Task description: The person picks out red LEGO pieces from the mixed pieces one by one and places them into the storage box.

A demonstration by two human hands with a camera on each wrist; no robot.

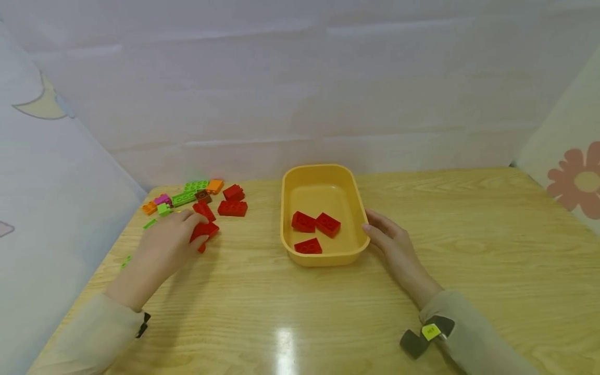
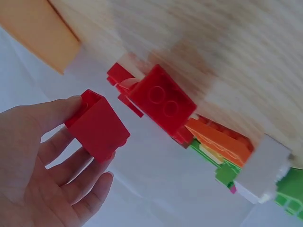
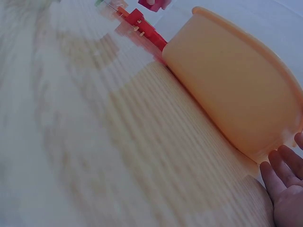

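My left hand [image 1: 164,240] pinches a red toy brick [image 2: 97,127] between thumb and fingers, above the left part of the table. Close by, another red brick [image 2: 163,101] shows two round studs in the left wrist view. Several more red bricks, one of them a long brick [image 1: 232,209], lie just beyond that hand. A yellow plastic bin [image 1: 323,259] stands at the middle with 3 red bricks [image 1: 327,224] inside. Against the bin's right side rests my right hand [image 1: 394,250], thumb at the rim and fingers fairly straight along the outer wall.
Behind the left hand lie green bricks [image 1: 184,198], orange bricks [image 1: 215,186], a brown brick [image 1: 203,196] and a magenta brick [image 1: 162,199]. A white block [image 2: 263,169] shows in the left wrist view. Pale walls border the wooden table [image 1: 469,234] at the back and sides.
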